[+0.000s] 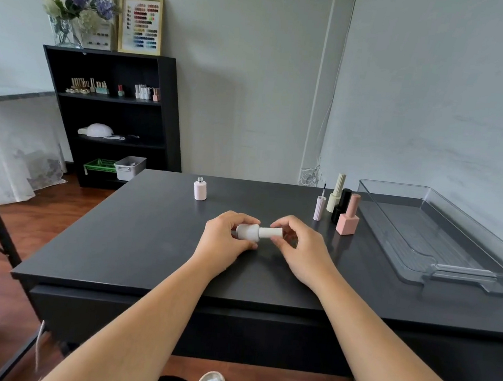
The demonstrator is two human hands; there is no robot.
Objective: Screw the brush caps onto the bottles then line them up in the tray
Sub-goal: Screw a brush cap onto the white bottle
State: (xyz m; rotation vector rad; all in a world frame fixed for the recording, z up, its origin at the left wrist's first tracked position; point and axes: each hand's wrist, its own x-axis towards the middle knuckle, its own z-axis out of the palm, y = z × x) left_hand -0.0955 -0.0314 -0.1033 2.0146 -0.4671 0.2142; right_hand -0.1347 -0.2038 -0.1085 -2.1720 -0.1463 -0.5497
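Note:
Over the middle of the black table [113,253], a white bottle [247,231] lies sideways between my hands. My left hand [226,243] grips its body. My right hand [297,248] pinches the white brush cap [270,232] sitting on its neck. At the back left stands an uncapped pale pink bottle [200,189]. A lilac brush cap [319,207] stands upside down, brush pointing up, beside three capped bottles: cream [336,193], black [342,204] and pink [348,219]. The clear plastic tray [443,238] on the right holds nothing.
A black shelf unit [112,113] with polish bottles, a white lamp and bins stands behind the table at the left. On top are a flower vase [65,28] and framed colour charts. My feet show below the table's front edge.

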